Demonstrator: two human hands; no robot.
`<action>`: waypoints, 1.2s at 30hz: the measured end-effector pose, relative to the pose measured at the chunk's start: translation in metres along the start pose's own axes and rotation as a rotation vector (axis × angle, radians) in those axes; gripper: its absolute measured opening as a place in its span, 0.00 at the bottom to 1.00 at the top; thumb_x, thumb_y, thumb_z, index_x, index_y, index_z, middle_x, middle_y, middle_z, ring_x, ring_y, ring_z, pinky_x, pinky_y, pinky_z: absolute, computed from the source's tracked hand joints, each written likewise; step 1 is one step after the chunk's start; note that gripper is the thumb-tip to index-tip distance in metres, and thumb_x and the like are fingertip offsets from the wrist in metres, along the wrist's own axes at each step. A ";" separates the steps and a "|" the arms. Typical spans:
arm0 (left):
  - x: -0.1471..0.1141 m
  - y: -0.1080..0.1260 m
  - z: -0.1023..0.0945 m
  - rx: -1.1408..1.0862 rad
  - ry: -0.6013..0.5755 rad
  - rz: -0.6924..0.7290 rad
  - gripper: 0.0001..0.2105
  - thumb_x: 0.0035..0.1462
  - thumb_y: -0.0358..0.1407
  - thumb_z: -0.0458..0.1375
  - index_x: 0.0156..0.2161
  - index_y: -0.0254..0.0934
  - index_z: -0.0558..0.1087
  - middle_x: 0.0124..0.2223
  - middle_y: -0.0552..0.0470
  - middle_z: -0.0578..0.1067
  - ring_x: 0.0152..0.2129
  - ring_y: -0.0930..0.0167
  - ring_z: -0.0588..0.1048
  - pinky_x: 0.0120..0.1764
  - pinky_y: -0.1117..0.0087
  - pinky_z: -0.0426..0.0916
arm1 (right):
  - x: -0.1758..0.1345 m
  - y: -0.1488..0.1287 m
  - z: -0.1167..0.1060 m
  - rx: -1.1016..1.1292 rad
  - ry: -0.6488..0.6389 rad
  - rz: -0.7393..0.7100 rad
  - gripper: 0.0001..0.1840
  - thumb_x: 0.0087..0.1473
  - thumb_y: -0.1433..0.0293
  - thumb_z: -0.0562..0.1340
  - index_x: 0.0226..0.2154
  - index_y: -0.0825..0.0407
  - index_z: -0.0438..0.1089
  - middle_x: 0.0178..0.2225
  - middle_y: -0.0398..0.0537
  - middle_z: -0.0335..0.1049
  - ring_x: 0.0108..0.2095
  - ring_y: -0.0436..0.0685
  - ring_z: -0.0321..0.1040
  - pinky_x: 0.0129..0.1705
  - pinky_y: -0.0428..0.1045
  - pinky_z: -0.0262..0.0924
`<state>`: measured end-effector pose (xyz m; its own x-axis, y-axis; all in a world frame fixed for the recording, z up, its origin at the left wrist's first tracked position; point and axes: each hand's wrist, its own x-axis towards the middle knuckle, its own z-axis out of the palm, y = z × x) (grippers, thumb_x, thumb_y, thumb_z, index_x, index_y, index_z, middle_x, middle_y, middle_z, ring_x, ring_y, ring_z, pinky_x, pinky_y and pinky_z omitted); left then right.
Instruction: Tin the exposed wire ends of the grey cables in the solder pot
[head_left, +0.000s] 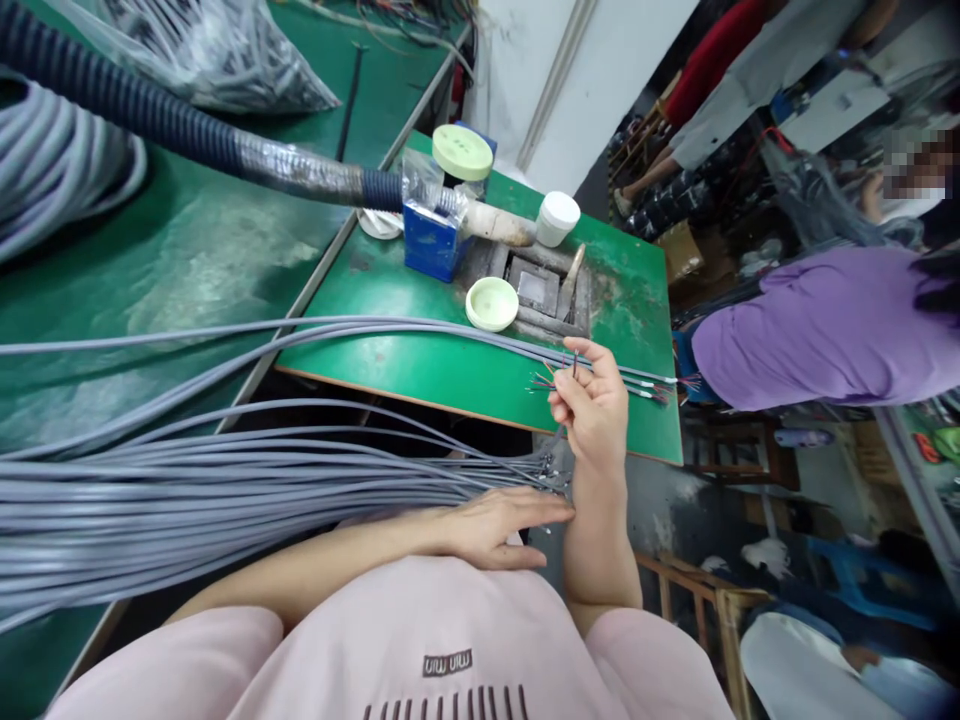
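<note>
My right hand (596, 405) is raised over the green board's near edge, thumb and fingers pinched on the thin coloured wires (543, 380) at a grey cable's stripped end. Below it, my left hand (506, 525) rests with fingers stretched out beside the ends of a thick bundle of grey cables (300, 490). The fingertips come close to my right forearm. A few separate grey cables (420, 325) run across the board behind my right hand. Their bared wire ends (686, 382) reach the board's right edge.
A soldering pot (534, 287) sits in the green board (375, 350), with a pale dish (492, 303) and white tub (558, 218) around it. A black extraction hose (300, 175) ends above. A person in purple (832, 325) is at the right.
</note>
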<state>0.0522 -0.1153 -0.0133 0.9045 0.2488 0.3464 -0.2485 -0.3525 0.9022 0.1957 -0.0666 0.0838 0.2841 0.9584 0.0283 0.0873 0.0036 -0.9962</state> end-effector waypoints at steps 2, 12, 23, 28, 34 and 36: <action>-0.001 -0.004 0.003 0.013 -0.046 0.016 0.28 0.59 0.42 0.56 0.62 0.38 0.60 0.61 0.40 0.67 0.58 0.61 0.65 0.58 0.59 0.61 | 0.003 0.000 -0.002 0.045 0.015 0.016 0.19 0.51 0.66 0.64 0.46 0.46 0.63 0.19 0.33 0.63 0.13 0.43 0.54 0.13 0.40 0.47; 0.010 0.000 -0.003 0.193 0.184 0.047 0.30 0.57 0.41 0.58 0.62 0.35 0.58 0.59 0.36 0.66 0.57 0.60 0.64 0.57 0.57 0.62 | 0.024 0.000 -0.017 0.217 0.134 -0.062 0.21 0.48 0.62 0.65 0.44 0.43 0.61 0.21 0.32 0.57 0.15 0.43 0.51 0.14 0.40 0.43; 0.021 -0.001 0.006 0.277 0.195 0.206 0.19 0.58 0.37 0.55 0.55 0.38 0.66 0.49 0.42 0.72 0.47 0.64 0.70 0.50 0.59 0.67 | 0.073 -0.014 -0.065 -0.130 0.120 -0.198 0.18 0.56 0.60 0.61 0.50 0.41 0.66 0.23 0.40 0.57 0.21 0.49 0.61 0.13 0.44 0.52; 0.047 0.006 -0.011 0.290 0.372 0.245 0.30 0.58 0.39 0.56 0.63 0.38 0.54 0.59 0.36 0.63 0.57 0.58 0.63 0.56 0.52 0.62 | 0.024 -0.035 -0.070 -0.381 0.031 -0.195 0.11 0.60 0.63 0.58 0.44 0.45 0.71 0.24 0.39 0.61 0.24 0.46 0.65 0.15 0.41 0.51; 0.033 0.008 0.003 0.264 0.335 0.252 0.23 0.56 0.38 0.56 0.57 0.40 0.65 0.52 0.41 0.72 0.50 0.61 0.70 0.52 0.55 0.66 | 0.061 -0.066 -0.073 -0.644 0.244 -0.263 0.23 0.66 0.75 0.42 0.41 0.50 0.71 0.28 0.39 0.67 0.26 0.41 0.64 0.20 0.41 0.49; 0.024 0.007 0.011 0.271 0.330 0.295 0.20 0.56 0.37 0.57 0.55 0.41 0.67 0.48 0.43 0.75 0.48 0.63 0.71 0.50 0.58 0.68 | 0.073 -0.072 -0.066 -0.651 0.499 -0.286 0.31 0.64 0.83 0.34 0.45 0.52 0.69 0.31 0.41 0.68 0.30 0.41 0.65 0.23 0.41 0.50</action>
<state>0.0763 -0.1212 -0.0016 0.6412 0.3591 0.6782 -0.3388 -0.6605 0.6700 0.2731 -0.0155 0.1635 0.5399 0.7079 0.4554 0.7051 -0.0849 -0.7040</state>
